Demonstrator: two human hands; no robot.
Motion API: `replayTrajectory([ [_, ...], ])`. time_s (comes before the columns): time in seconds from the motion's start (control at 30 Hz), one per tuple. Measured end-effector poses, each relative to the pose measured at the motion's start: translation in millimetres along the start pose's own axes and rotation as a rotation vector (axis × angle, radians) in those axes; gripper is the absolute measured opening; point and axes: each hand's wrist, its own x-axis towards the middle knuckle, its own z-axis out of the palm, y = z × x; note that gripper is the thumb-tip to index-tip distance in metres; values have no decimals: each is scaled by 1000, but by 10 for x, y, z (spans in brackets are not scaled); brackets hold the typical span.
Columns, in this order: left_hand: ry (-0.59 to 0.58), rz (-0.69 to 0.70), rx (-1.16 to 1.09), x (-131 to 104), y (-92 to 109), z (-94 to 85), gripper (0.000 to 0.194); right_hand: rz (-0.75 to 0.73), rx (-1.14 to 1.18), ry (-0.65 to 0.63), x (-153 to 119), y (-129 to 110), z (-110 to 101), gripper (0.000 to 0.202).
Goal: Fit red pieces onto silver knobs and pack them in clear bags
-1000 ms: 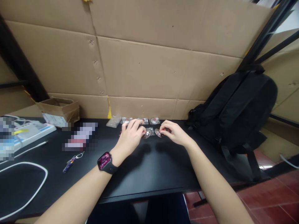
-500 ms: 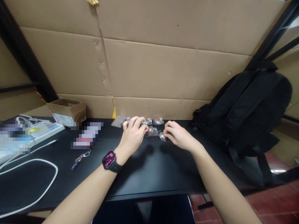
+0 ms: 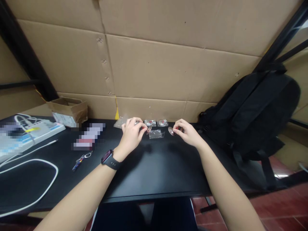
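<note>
My left hand (image 3: pixel 132 132) pinches a small shiny metal disc (image 3: pixel 149 129) between thumb and finger over the black table. A second metal disc (image 3: pixel 171 131) is in the fingertips of my right hand (image 3: pixel 185 131). Between the two hands lies a clear plastic wrapper (image 3: pixel 156 134). Behind it are two discs in clear packets, one (image 3: pixel 150 123) at the left and one (image 3: pixel 163 123) at the right. Another clear packet (image 3: pixel 119 122) lies to the left of my left hand, which partly covers what is behind it.
A cardboard box (image 3: pixel 68 110), a power strip (image 3: pixel 48 131), a white cable (image 3: pixel 56 173) and a keychain (image 3: pixel 81 160) are at the left. A black backpack (image 3: pixel 260 109) stands at the right. Cardboard (image 3: pixel 154 70) walls the back.
My hands have moved apart, each with its metal disc. The plastic wrapper between them shows more fully. The view has shifted slightly.
</note>
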Motion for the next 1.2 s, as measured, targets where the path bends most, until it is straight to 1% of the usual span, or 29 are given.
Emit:
replayTrajectory([
  [0.07,-9,-55,-103,15,-45,42,16,37,17,15,2,76,-4,13],
  [0.1,-14,-95,-194,21,-65,71,15,52,32,21,4,103,0,14],
  [0.17,-42,-197,-448,27,-91,136,18,65,71,31,9,120,16,16],
  [0.23,-102,-312,-716,19,-92,198,26,61,119,44,15,87,46,17],
  [0.27,-133,-355,-810,10,-83,224,29,55,147,56,19,53,68,18],
  [0.33,-184,-415,-916,-14,-51,261,33,38,200,94,27,-40,125,19],
  [0.43,-222,-452,-968,-50,11,291,36,-1,277,176,47,-199,254,20],
  [0.5,-245,-445,-1000,-68,54,305,36,-15,345,222,61,-288,364,20],
  [0.57,-255,-436,-1028,-85,97,324,36,-7,427,237,69,-355,476,21],
  [0.67,-255,-447,-1042,-113,161,363,38,19,498,230,66,-417,604,22],
  [0.73,-265,-445,-1057,-131,196,384,38,25,518,222,57,-440,651,22],
  [0.83,-276,-423,-1122,-149,225,390,38,32,552,180,43,-458,682,20],
  [0.97,-273,-455,-1151,-150,227,376,35,33,605,111,33,-462,723,19],
  [1.2,-307,-439,-1149,-159,250,372,33,38,636,98,38,-456,797,18],
])
